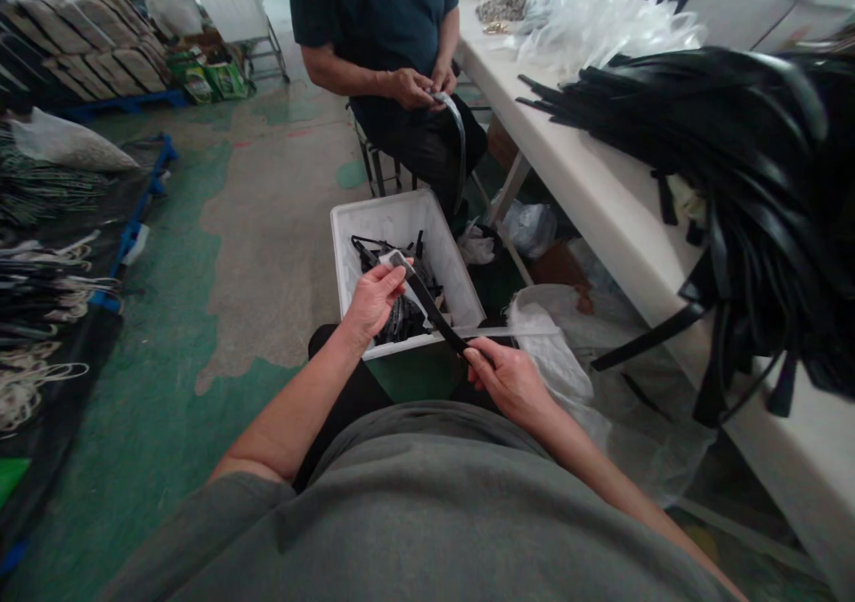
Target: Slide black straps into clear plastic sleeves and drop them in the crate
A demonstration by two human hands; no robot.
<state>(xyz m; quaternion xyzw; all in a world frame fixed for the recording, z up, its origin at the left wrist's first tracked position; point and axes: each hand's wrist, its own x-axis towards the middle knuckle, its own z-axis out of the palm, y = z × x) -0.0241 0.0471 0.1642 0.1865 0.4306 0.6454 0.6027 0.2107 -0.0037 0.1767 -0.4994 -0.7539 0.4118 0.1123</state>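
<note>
Two-Handed Grip on Black Strap (435, 312)

Head view: the left hand (374, 299) is pinching the strap's upper end between thumb and fingers. The right hand (508, 378) is gripping its lower end, fingers closed. The strap is slanting over the near side of a white bin (460, 283). Opposite, a co-worker (374, 14) is holding a grey strip (460, 130).

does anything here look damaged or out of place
The floor looks worn: ragged grey patches break its green coating. At right, black straps droop untidily over the edge of the table.
</note>
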